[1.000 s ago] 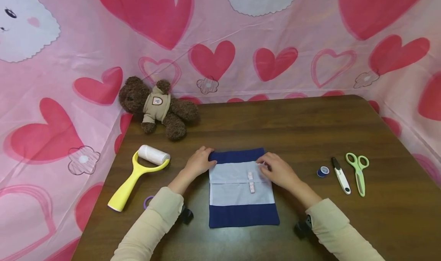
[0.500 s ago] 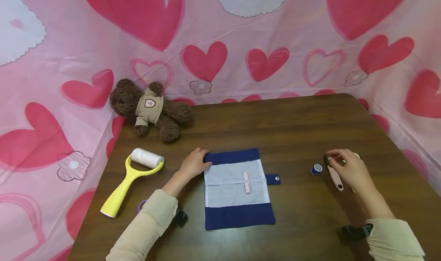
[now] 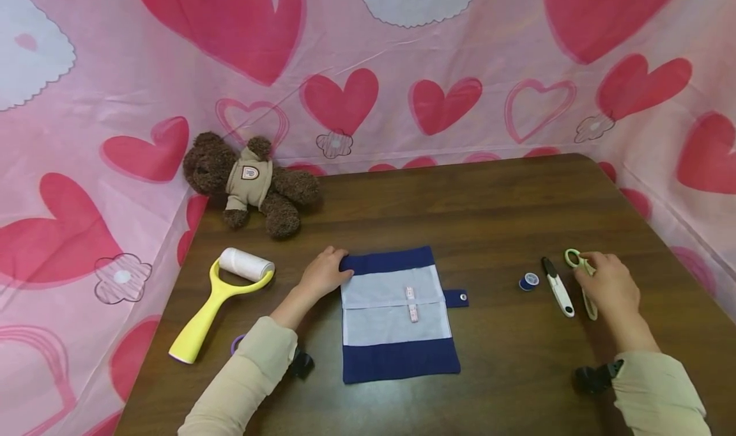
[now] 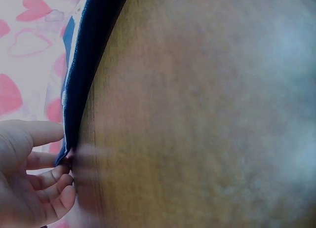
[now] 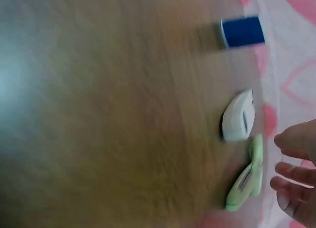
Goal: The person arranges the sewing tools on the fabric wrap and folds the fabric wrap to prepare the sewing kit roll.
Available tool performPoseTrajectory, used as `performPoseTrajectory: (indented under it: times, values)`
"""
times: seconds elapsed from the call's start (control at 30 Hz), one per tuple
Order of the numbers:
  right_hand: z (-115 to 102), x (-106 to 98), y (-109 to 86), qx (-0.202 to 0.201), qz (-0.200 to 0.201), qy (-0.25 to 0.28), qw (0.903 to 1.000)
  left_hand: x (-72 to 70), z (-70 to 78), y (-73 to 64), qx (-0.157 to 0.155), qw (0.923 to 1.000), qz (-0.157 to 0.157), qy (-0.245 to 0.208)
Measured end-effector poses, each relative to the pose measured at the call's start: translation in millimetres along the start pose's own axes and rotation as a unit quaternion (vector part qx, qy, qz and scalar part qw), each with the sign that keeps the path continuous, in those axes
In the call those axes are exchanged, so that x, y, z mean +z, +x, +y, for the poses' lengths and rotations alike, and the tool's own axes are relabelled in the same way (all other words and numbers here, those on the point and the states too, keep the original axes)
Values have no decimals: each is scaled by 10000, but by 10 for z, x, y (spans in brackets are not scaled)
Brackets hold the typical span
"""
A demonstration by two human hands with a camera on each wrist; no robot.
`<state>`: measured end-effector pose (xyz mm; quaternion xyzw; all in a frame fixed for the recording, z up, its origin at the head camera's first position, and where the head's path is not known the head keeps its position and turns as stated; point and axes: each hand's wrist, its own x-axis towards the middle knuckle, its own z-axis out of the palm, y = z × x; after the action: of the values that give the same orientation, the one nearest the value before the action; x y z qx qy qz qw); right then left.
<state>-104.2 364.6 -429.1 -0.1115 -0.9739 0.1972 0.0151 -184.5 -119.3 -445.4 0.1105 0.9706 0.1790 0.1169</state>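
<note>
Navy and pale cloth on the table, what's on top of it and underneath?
On top of the cloth, a small pink-and-white strip lies right of center; the left hand holds the far left corner. Whatever is underneath is covered.

Pink cloth backdrop (image 3: 397, 52) along far, left and right sides; print: red hearts (image 3: 345, 103), sketched flowers (image 3: 335, 143), white scalloped shapes (image 3: 418, 9). Brown wood-grain tabletop (image 3: 414, 212), far right corner rounded. Pale sheen (image 3: 397, 392), near side.
</note>
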Motion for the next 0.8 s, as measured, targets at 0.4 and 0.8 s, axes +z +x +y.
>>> performPoseTrajectory:
  times: [0.4,0.8]
  values:
    - [218,47,178,420,-722,-48,9965,9,7,-16,-5,10000,80,-23]
    - [241,-20,187,269,-433,118,9986,12,-7,-1,8,9999,122,-61]
